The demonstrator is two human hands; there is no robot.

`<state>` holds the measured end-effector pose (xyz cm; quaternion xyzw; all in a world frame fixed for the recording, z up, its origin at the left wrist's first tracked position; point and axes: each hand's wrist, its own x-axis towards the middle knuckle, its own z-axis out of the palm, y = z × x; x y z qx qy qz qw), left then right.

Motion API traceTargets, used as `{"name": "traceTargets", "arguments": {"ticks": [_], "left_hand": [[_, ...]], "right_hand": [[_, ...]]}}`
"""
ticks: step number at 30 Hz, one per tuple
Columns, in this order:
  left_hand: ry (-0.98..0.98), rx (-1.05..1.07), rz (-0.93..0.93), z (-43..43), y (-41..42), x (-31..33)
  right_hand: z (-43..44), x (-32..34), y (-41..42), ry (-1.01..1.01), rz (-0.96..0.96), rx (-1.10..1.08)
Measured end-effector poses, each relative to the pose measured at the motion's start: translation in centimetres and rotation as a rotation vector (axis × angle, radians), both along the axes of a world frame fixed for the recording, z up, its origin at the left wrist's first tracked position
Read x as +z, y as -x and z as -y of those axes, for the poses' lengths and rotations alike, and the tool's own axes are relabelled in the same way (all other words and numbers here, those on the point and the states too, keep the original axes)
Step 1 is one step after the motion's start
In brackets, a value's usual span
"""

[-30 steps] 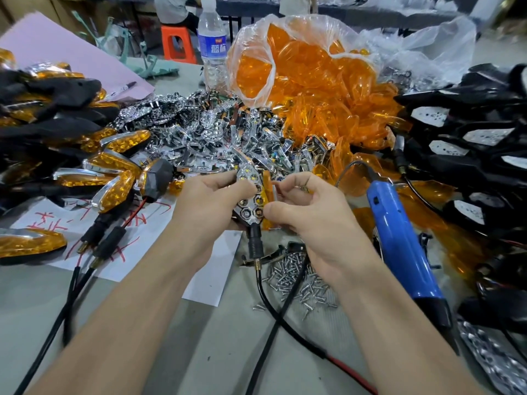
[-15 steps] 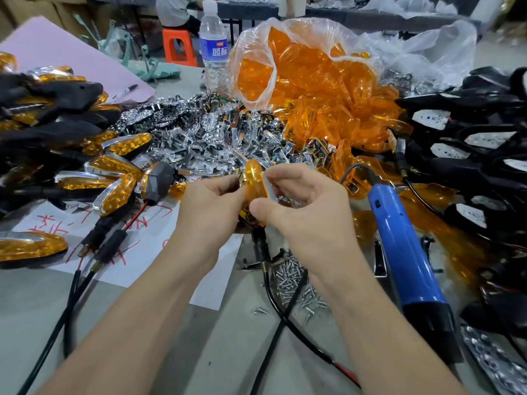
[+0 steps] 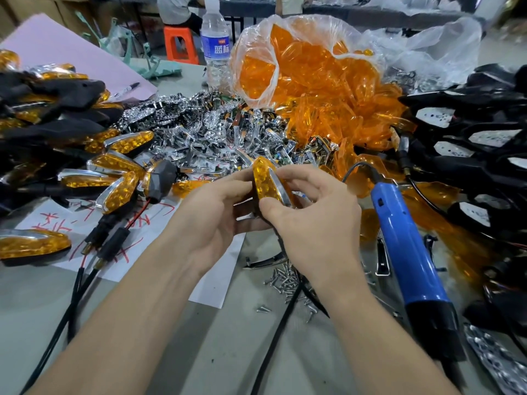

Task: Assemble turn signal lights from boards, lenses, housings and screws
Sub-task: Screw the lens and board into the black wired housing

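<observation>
Your forearms reach in from the near edge of the worktop (image 3: 228, 346); a black lead (image 3: 275, 334) runs up between them; just beyond lies a scatter of small screws (image 3: 285, 277), with a blue electric screwdriver (image 3: 405, 243) lying toward the right edge. Above the screws, over the middle of the worktop, both hands hold one turn signal light (image 3: 263, 183), amber lens facing you; your left hand (image 3: 211, 220) curls around its left side and underside; your right hand (image 3: 316, 223) pinches the lens and its chrome rim between thumb and fingers. The light looks lightweight and stiff, a hard plastic shell; the glossy lens is probably slippery and could scratch or crack, so grip the rim and the dark back, not the lens face, and mind the lead. Finished lights (image 3: 119, 163) pile at the left edge; chrome boards (image 3: 205, 138) heap mid-worktop; black housings (image 3: 470, 143) stack along the right edge; a clear bag of amber lenses (image 3: 299, 67) and a water bottle (image 3: 215, 44) stand toward the far edge.
</observation>
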<state>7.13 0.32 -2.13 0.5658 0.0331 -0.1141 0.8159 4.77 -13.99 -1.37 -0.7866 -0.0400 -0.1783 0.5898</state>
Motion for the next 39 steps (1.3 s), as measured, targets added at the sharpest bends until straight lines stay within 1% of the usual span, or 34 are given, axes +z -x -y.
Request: {"name": "traceTargets", "arguments": {"ticks": [3, 9, 15, 21, 24, 27, 32, 36, 37, 39], "left_hand": [[-0.020, 0.027, 0.007, -0.1, 0.1, -0.3], [0.009, 0.065, 0.044, 0.1, -0.1, -0.3], [0.033, 0.172, 0.043, 0.8, 0.5, -0.8], [-0.026, 0.180, 0.078, 0.3, 0.6, -0.7], [-0.044, 0.081, 0.096, 0.0, 0.5, -0.6], [-0.058, 0.015, 0.113, -0.4, 0.3, -0.1], [-0.033, 0.107, 0.105, -0.9, 0.1, -0.2], [-0.033, 0.140, 0.113, -1.1, 0.4, -0.5], [-0.041, 0.142, 0.116, -1.0, 0.5, -0.6], [-0.048, 0.147, 0.131, -0.8, 0.6, -0.6]], "right_hand": [[0.2, -0.1, 0.0, 0.030, -0.018, 0.003], [0.8, 0.6, -0.3, 0.116, -0.025, 0.016], [-0.1, 0.3, 0.5, 0.316, 0.017, -0.078], [-0.8, -0.3, 0.8, 0.304, -0.018, 0.036], [-0.1, -0.2, 0.3, 0.224, -0.069, 0.074], [0.7, 0.1, -0.4, 0.075, -0.176, 0.146], [0.4, 0.0, -0.6, -0.057, -0.219, 0.202], [0.7, -0.3, -0.4, -0.283, -0.293, 0.279], [0.8, -0.3, -0.3, -0.312, -0.306, 0.287], [1.0, -0.2, -0.2, -0.287, -0.292, 0.272]]}}
